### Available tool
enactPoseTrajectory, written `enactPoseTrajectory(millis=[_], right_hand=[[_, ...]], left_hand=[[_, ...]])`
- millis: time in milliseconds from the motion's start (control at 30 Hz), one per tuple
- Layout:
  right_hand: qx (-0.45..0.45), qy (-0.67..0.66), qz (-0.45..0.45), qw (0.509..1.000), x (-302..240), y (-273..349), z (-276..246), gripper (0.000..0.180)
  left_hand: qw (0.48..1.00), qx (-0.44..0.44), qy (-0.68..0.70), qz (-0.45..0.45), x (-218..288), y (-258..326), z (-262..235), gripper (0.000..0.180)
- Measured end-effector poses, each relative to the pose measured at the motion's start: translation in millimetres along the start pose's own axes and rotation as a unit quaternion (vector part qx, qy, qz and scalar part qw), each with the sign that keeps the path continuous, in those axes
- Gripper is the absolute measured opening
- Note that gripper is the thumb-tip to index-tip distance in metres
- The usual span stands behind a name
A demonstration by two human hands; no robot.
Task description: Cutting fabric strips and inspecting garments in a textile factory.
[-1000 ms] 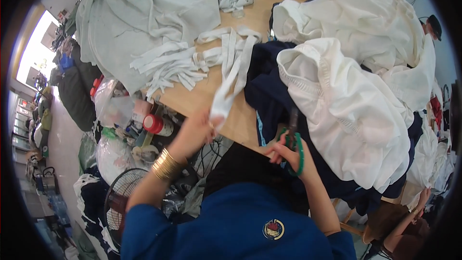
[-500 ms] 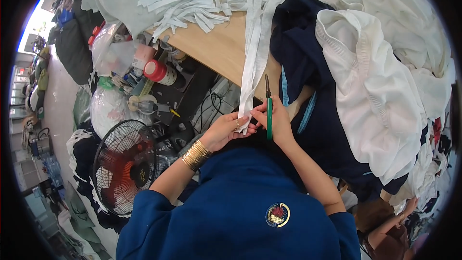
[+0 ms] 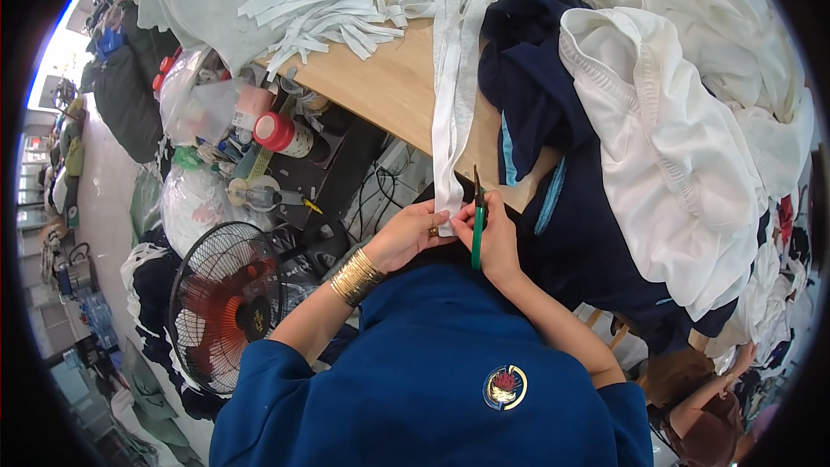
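White fabric strips (image 3: 451, 95) hang off the table edge toward my lap, lying lengthwise on the wooden top farther up. My left hand (image 3: 405, 235), with gold bangles on its wrist, is closed on their near ends. In my right hand (image 3: 495, 244) is a pair of green-handled scissors (image 3: 477, 229), its dark blades pointing away from me. The fingertips of that hand also meet the strip ends beside my left fingers. Whether the blades are apart is too small to tell.
A heap of white strips (image 3: 324, 13) lies on the wooden table (image 3: 380, 73). Navy cloth (image 3: 553, 69) and white garments (image 3: 661, 147) are piled at the right. A fan (image 3: 226, 307) stands at the left, below a red-lidded jar (image 3: 275, 131). Another person's arm (image 3: 713, 389) shows at lower right.
Both hands have come slightly closer to my body with the strip ends. The scissors have lowered a little with my right hand. The view has shifted slightly.
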State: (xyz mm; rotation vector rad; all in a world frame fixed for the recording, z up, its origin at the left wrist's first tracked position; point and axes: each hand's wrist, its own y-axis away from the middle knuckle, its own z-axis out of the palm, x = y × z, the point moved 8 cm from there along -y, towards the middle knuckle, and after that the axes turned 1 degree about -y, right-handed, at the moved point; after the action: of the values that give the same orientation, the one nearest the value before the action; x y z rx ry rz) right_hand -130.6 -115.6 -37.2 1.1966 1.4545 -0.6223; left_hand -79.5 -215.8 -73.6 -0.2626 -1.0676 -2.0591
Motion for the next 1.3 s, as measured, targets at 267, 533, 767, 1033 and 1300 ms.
enactPoseTrajectory(millis=[267, 533, 767, 1033, 1300], right_hand=[[-0.014, 0.04, -0.015, 0.999, -7.5, 0.8, 1.1, 0.03], [0.002, -0.018, 0.026, 0.999, 5.5, -5.5, -13.1, 0.028], [0.017, -0.006, 0.031, 0.999, -1.1, -2.4, -15.0, 0.026], [0.052, 0.058, 0.038, 0.996, 1.2, -0.7, -20.7, 0.029], [0.055, 0.028, 0.041, 0.997, -2.6, -1.9, -21.7, 0.03]], left_hand=[[1.0, 0.001, 0.008, 0.015, -6.4, -5.9, -1.4, 0.028], [0.999, 0.011, 0.02, 0.036, 6.8, -4.3, 8.9, 0.028], [0.999, 0.018, 0.006, 0.029, 3.7, -8.7, 5.8, 0.029], [0.994, 0.074, -0.012, 0.076, 13.0, -8.1, 3.9, 0.031], [0.996, 0.05, -0.003, 0.078, 13.7, -8.2, 1.3, 0.027]])
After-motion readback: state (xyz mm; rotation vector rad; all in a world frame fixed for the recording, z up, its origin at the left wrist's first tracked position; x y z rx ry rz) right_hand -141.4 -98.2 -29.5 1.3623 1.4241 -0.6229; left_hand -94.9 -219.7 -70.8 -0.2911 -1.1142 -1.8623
